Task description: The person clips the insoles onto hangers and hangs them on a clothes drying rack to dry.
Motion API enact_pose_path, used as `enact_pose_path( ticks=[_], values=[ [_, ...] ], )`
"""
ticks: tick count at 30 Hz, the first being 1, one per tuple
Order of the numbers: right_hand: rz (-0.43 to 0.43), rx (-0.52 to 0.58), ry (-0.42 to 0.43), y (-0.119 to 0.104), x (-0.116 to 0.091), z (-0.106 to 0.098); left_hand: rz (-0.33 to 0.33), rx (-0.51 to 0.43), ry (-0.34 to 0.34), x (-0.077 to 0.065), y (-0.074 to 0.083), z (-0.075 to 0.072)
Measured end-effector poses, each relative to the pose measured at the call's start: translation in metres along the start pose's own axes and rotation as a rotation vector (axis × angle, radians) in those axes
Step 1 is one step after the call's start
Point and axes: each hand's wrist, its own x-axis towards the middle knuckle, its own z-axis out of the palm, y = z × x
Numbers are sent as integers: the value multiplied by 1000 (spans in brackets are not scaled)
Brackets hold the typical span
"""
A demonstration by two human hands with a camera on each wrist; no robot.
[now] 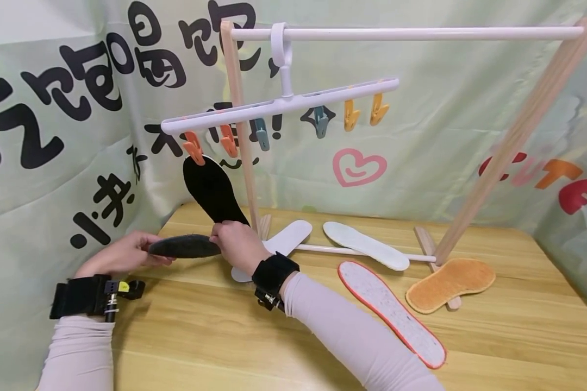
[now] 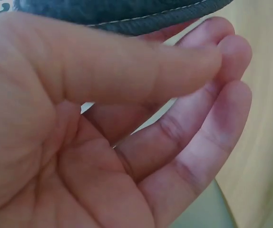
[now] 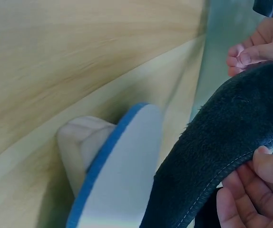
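A dark, fuzzy insole point(image 1: 183, 246) with a stitched edge is held nearly level between both hands. My left hand point(image 1: 124, 253) has its thumb and fingertips at one end of it; in the left wrist view the insole point(image 2: 127, 13) shows just past the thumb. With thumb on the fuzzy face and fingers beneath, my right hand point(image 3: 255, 190) pinches the stitched edge. Behind the right hand, a black insole point(image 1: 210, 184) hangs from an orange clip point(image 1: 193, 146) on the white hanger point(image 1: 283, 103); its lower end is hidden by that hand.
The hanger hooks over the rack's white rail point(image 1: 420, 33) and carries several clips. On the table point(image 1: 186, 336) lie a white insole point(image 1: 293, 236), a cream insole point(image 1: 367, 245), a red-edged speckled insole point(image 1: 391, 312) and an orange insole point(image 1: 450, 285). Wooden posts point(image 1: 513, 146) flank the rack.
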Motion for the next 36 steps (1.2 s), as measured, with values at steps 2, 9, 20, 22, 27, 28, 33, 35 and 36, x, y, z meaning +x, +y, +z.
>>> enact_pose_path(
  ticks=[2,9,20,22,27,28,33,35,36],
  values=[
    [5,24,12,-1,0,-2,3,9,8,0,3,0],
    [30,117,19,-3,-2,-9,2,93,72,-4,16,2],
    [1,194,54,-3,-4,-20,26,164,138,-17,29,-10],
    [-6,199,58,-3,-5,-23,27,180,151,-19,31,-11],
    [-13,247,68,-4,-7,-28,24,197,193,-22,38,-11],
    [-12,255,72,-4,-7,-29,26,197,202,-23,40,-11],
    [-10,273,83,-4,-10,-33,48,188,233,-26,46,-13],
    [-11,275,83,-4,-10,-35,52,185,242,-27,47,-14],
    [-10,277,82,-5,-11,-35,56,185,245,-28,48,-15]
  ],
)
